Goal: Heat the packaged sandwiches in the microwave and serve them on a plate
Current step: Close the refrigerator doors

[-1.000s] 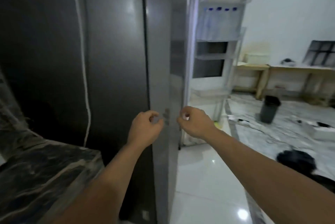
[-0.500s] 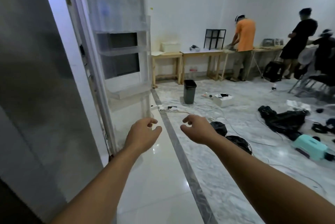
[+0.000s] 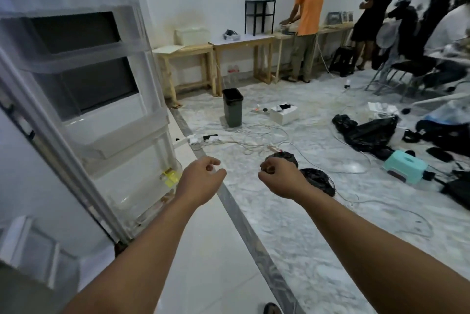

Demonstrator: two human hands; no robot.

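The fridge door stands wide open on my left, its clear shelf bins facing me. My left hand hovers in mid-air just right of the door's lower bins, fingers loosely curled and holding nothing. About a hand's width to the right, my right hand is curled into a loose fist, also with nothing in it. Neither hand touches the door. No sandwiches, microwave or plate are in view.
White tile floor lies below me, marble floor beyond a grey strip. A dark bin, cables, black bags and a teal stool litter the floor. Wooden tables line the far wall, where several people stand.
A second ago both hands were at the edges of the fridge doors. The door has swung open, both hands are off it, and my view has turned right toward the room.
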